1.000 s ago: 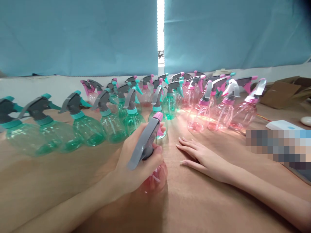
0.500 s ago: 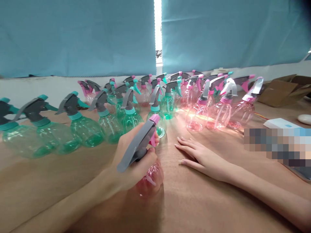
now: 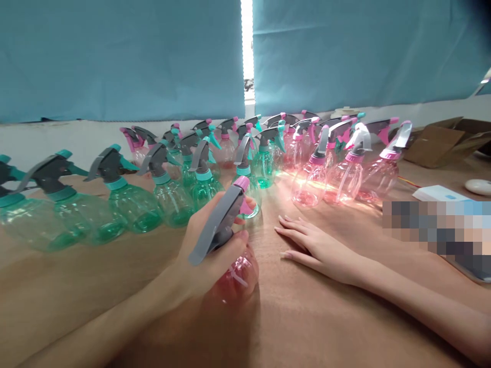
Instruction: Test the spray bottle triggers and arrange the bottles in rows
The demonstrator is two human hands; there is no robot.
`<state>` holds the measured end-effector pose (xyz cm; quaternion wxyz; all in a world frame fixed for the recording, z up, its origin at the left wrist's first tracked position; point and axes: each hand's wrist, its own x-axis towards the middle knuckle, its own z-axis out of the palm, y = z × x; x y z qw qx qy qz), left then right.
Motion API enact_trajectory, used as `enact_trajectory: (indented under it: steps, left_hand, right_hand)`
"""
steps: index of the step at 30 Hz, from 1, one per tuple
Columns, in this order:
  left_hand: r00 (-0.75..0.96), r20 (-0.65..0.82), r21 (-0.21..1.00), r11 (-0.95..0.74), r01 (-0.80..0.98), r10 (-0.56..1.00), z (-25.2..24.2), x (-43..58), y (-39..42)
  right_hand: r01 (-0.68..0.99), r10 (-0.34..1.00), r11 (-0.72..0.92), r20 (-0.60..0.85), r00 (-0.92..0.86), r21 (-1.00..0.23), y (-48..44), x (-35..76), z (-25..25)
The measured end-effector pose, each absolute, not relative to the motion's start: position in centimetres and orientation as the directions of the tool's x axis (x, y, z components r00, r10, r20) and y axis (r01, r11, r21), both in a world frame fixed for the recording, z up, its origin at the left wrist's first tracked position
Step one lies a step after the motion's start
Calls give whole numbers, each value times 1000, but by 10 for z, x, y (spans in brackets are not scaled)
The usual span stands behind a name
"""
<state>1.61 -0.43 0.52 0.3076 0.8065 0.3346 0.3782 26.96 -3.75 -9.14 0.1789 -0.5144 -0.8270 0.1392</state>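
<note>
My left hand point(image 3: 207, 250) is wrapped round the neck of a pink spray bottle point(image 3: 240, 276) with a grey and pink trigger head. The bottle stands close in front of me, and its nozzle points away. My fingers partly hide its collar. My right hand point(image 3: 314, 245) lies flat on the wooden table point(image 3: 299, 327), fingers stretched out, holding nothing. Just beyond the left hand, a row of green spray bottles point(image 3: 136, 204) reaches to the left. Pink spray bottles point(image 3: 309, 181) stand beyond the right hand.
More green and pink bottles crowd the back of the table. At the right are an open cardboard box point(image 3: 441, 143), a white box point(image 3: 437, 193), a white rounded object point(image 3: 477, 187) and a blurred-out item point(image 3: 441, 225). Blue curtains point(image 3: 123, 61) hang behind.
The pink bottle's trigger now sticks farther forward from under the nozzle, and my left fingers have shifted slightly around it. The right hand stays flat. The whole view has shifted a little.
</note>
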Motion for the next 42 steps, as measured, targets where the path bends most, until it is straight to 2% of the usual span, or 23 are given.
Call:
enact_trajectory:
  steps: [8, 14, 19, 29, 38, 42]
  left_hand:
    - [474, 367, 826, -515, 228, 800, 4, 20, -4]
    - [484, 418, 780, -577, 243, 769, 5, 21, -5]
    - [482, 369, 810, -529, 253, 795, 4, 19, -5]
    - [441, 398, 795, -542, 271, 804, 6, 22, -7]
    - [444, 343, 838, -483, 254, 828, 4, 21, -8]
    - [431, 363, 825, -500, 264, 826, 5, 21, -8]
  right_hand:
    - [814, 905, 422, 132, -404, -399, -38, 269, -90]
    - [818, 905, 423, 130, -405, -390, -38, 269, -90]
    - [804, 902, 430, 158, -402, -410, -38, 270, -92]
    - [794, 900, 434, 170, -401, -426, -37, 270, -93]
    - [801, 902, 428, 153, -403, -418, -37, 270, -92]
    - [794, 900, 435, 174, -400, -424, -37, 271, -94]
